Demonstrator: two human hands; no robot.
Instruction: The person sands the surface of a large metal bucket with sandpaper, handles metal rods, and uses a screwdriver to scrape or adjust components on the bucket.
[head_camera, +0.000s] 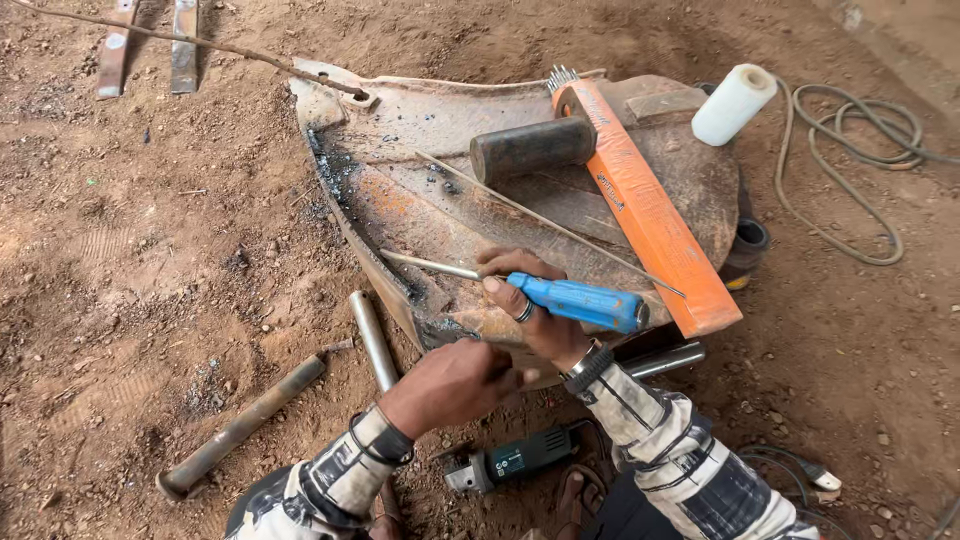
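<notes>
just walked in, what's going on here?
A person crouched on dirt ground works on a large rusty metal piece. The right hand grips a blue-handled screwdriver, its shaft laid along the blackened edge. The left hand rests beside it, apparently empty. An orange wire brush and hammer lie on the piece; an angle grinder sits below.

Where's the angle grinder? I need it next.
The angle grinder lies on the dirt at the bottom centre of the head view, between the person's forearms, just below the left hand and beside a sandalled foot.
</notes>
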